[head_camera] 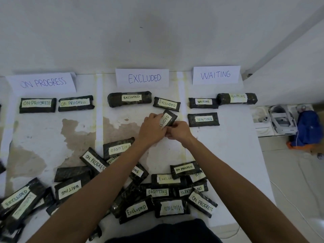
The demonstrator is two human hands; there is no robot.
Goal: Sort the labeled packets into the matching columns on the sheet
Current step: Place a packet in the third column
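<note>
Packet [167,119] marked EXCLUDED, dark crinkly wrap with a pale paper label, sits tilted in the middle column of the stained white sheet [78,130], pinched by left hand [151,130] and right hand [178,129].

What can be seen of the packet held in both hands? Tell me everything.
The held packet is a flat, dark, glossy rectangle, seemingly plastic-wrapped, with a pale label reading EXCLUDED, partly covered by fingers. It is tilted, long axis running up and right, over the EXCLUDED column, just below a placed packet there. The left hand grips its left side; the right hand pinches its lower end. Whether it rests on the sheet is unclear.
</note>
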